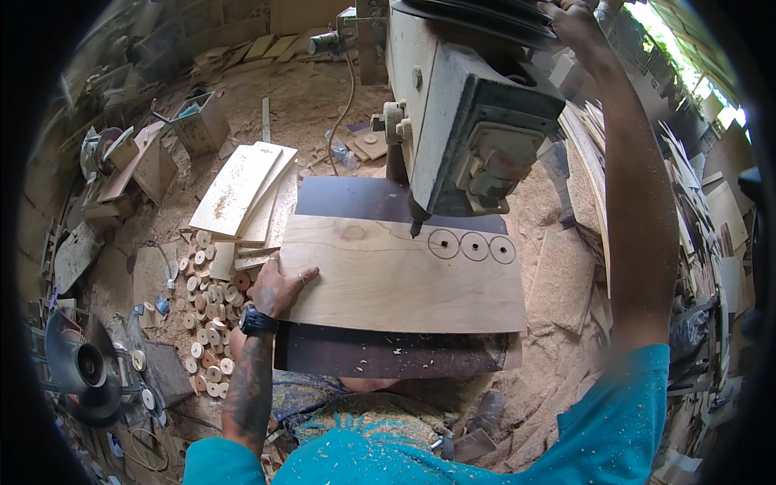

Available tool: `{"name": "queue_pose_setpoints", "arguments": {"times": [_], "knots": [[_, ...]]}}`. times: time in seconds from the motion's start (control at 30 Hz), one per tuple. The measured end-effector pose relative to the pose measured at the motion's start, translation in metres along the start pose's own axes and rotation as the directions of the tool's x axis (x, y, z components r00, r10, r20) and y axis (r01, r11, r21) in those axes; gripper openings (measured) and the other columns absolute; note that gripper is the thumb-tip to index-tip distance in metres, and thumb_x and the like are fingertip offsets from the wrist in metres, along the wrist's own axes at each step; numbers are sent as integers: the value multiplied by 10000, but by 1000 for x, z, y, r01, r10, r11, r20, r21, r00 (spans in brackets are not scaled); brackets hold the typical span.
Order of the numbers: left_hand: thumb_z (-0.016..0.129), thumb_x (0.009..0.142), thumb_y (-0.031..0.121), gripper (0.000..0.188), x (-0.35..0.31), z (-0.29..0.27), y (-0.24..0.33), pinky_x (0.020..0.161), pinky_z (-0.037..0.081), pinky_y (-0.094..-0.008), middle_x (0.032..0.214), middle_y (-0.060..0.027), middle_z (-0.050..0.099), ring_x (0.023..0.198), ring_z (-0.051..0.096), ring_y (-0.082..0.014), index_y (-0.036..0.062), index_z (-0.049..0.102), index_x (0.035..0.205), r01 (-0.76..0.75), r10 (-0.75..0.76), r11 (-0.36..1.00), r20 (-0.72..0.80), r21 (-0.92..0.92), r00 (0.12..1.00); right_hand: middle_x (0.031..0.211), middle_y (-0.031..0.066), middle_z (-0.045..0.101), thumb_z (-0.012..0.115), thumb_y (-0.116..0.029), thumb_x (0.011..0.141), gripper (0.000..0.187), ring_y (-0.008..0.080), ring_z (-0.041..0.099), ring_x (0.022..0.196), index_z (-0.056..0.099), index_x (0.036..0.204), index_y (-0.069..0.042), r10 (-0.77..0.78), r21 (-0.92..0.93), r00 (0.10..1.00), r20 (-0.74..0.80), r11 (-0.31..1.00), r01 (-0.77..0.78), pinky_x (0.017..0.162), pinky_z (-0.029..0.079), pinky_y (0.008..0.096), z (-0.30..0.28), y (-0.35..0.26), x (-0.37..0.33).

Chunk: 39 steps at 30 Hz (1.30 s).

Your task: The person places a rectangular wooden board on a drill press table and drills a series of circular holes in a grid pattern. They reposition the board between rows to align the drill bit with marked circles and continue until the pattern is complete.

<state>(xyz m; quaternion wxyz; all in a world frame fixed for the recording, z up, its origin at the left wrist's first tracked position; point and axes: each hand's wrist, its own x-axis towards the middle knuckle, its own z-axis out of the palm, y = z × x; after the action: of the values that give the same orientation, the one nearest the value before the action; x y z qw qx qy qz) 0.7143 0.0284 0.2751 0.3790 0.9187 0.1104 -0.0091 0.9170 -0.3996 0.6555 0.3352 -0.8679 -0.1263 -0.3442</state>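
Observation:
A pale wooden board [380, 283] lies across a dark brown panel [388, 352] under the drill press [461, 129]. Three circles, each with a dark centre hole, are cut in a row near the board's far right edge. The drill bit [415, 229] points down just left of them, at the board's far edge; whether it touches the wood I cannot tell. My left hand [279, 287] grips the board's left edge, thumb on top. Raised at the upper right, my right hand [572, 26] has curled fingers beside the black stepped pulley [477, 12]; what they hold is unclear.
Small round wooden discs [212, 323] are heaped left of the board. Behind them rest stacked pale planks [242, 194]. A fan [85, 364] stands at the lower left. Sawdust [558, 283] covers the floor, and offcuts [703, 242] pile up on the right.

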Motion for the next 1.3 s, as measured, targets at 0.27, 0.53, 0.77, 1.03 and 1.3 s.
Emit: {"name": "queue_pose_setpoints", "arguments": {"times": [0.27,0.53,0.77,1.03,1.3], "knots": [[842,709,558,839,-5,-2,6,972,510,-415,1176,-235,686,1107,665,-351,0,601,1287,12,-12,1000,0,-17,1000,759,27,687,569,-167,988,226,124,642,646,748,968,-30,-38,55,999,-15,998,39,552,530,303,2,7,2],[816,715,611,875,-4,2,-1,980,507,-425,1204,-238,669,1135,649,-360,23,584,1319,14,-14,1000,-9,-16,1000,788,45,708,571,-146,979,218,146,656,706,761,970,-38,-56,75,995,-87,995,62,619,540,308,3,-8,-12],[785,716,667,936,-2,4,-3,987,504,-427,1192,-225,672,1140,645,-366,58,544,1385,3,-3,999,-6,36,1000,1006,160,737,570,-239,1001,283,155,663,895,648,1072,24,-51,281,974,-222,953,114,829,518,291,-30,-23,-76],[860,740,507,915,5,1,-6,994,507,-376,1226,-199,683,1146,660,-284,-4,490,1402,59,-38,980,113,-190,993,669,58,506,542,-283,1017,357,197,517,672,495,723,-86,88,802,964,-251,576,156,759,460,338,-30,-47,-164],[772,875,448,810,8,5,-20,1000,493,-332,1267,-179,648,1156,627,-218,-45,442,1427,56,26,924,209,-378,977,514,-27,255,536,-383,1021,492,126,282,503,479,623,-100,56,889,973,-226,421,182,602,346,338,-19,-53,-198]]}}
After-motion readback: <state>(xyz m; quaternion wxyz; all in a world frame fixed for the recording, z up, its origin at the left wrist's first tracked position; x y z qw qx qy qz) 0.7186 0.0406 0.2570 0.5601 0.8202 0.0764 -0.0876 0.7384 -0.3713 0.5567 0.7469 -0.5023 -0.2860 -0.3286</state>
